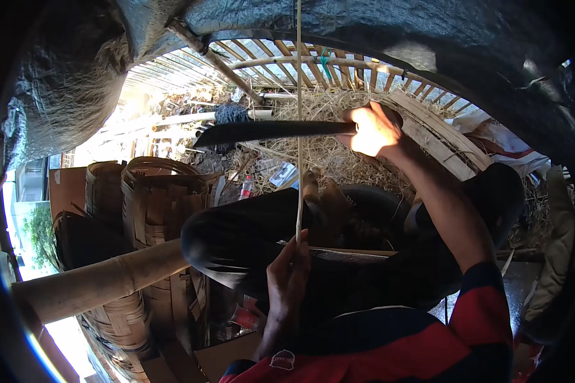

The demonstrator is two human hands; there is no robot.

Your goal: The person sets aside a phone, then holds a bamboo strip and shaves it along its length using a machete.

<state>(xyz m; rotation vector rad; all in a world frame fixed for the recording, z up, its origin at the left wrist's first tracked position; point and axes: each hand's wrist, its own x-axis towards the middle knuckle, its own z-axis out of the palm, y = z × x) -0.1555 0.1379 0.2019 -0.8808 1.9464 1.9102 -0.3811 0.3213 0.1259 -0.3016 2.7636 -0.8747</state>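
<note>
My right hand (372,129) is wrapped round the handle of a machete (262,132), whose long dark blade points left, roughly level. That blade crosses a thin, pale bamboo strip (299,76); whether the two touch I cannot tell. Upright before me, the strip runs up past the top of the view. Its lower end is pinched in my left hand (289,268), thumb and fingers closed, above my bent dark-trousered leg (243,239). Most of the machete's handle is hidden inside my right fist.
Woven bamboo baskets (163,210) stand at the left, behind a thick bamboo pole (102,281). Shavings (338,105) cover the ground ahead, near a plastic bottle (246,187). Boards (437,137) lie at the right. A slatted bamboo fence (358,64) closes the far side under dark sheeting (390,22).
</note>
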